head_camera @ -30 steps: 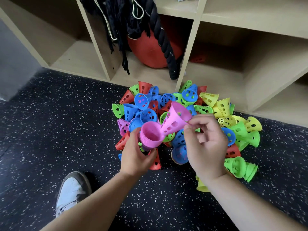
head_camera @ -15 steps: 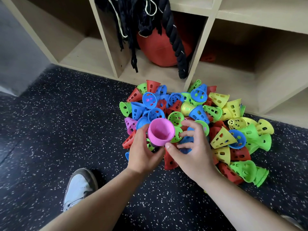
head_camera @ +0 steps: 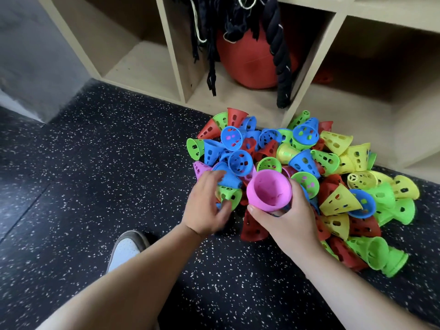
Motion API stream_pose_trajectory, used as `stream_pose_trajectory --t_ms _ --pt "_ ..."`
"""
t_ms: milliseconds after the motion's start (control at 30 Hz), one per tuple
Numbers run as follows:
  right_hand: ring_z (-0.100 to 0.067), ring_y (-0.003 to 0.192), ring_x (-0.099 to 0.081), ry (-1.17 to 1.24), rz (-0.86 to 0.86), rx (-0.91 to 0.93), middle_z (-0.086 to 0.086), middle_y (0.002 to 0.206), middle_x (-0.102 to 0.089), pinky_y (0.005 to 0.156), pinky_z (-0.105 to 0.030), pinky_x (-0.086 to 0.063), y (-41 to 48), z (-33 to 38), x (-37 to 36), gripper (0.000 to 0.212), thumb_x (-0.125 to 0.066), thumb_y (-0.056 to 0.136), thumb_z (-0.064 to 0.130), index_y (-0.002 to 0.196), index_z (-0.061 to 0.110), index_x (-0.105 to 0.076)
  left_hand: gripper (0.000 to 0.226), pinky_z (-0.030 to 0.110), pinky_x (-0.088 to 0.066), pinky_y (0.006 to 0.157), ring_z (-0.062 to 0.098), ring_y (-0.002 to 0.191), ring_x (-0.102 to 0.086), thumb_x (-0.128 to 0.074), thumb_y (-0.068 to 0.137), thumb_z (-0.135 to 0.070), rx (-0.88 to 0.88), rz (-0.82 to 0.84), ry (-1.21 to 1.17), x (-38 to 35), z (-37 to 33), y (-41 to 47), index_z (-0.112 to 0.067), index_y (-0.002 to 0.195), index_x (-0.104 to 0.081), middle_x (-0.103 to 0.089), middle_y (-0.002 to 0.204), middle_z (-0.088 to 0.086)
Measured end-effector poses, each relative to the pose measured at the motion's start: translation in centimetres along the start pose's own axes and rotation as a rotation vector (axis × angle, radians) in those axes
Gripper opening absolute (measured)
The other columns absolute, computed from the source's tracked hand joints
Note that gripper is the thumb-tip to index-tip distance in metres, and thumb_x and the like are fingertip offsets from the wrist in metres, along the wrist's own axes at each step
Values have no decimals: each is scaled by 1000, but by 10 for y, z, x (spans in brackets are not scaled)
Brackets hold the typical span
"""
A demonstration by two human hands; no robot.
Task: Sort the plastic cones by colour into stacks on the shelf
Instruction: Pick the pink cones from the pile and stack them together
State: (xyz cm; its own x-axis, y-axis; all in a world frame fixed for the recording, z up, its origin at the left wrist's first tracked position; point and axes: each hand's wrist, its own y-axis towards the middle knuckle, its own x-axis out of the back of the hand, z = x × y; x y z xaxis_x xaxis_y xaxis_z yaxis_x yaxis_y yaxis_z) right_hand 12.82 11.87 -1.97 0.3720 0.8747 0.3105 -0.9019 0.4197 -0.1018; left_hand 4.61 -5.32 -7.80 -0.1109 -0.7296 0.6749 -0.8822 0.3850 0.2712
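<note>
- Right hand (head_camera: 289, 223) grips pink perforated plastic cone (head_camera: 269, 190) w/ thumb + fingers round its outside, wide mouth facing up, just above the pile.
- Left hand (head_camera: 206, 206), fingers spread, rests on green plastic cone (head_camera: 229, 196) at pile's left edge.
- Heap of red, blue, green, yellow plastic cones (head_camera: 333, 186) lies on black speckled floor (head_camera: 95, 175), against light wooden shelf unit (head_camera: 176, 67).
- Red ball (head_camera: 252, 60) + black rope (head_camera: 282, 60) in middle cubby.

Right hand (head_camera: 289, 221) raised palm-up, fingers (head_camera: 257, 211) curled closed in a grip; left hand (head_camera: 206, 207) extended forward, fingers spread and loosely open.

Pink cones (head_camera: 269, 190) above mixed pile (head_camera: 309, 167)
</note>
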Motion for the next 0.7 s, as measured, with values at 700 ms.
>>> stream_pose_trajectory --t_ms 700 --pt "12 90 -62 -72 15 -12 24 101 -64 68 -2 -45 7 1 3 63 -92 62 17 106 42 -55 10 30 -51 69 19 75 -60 -67 85 -13 437 -302 167 31 46 53 -12 91 -75 -67 87 3"
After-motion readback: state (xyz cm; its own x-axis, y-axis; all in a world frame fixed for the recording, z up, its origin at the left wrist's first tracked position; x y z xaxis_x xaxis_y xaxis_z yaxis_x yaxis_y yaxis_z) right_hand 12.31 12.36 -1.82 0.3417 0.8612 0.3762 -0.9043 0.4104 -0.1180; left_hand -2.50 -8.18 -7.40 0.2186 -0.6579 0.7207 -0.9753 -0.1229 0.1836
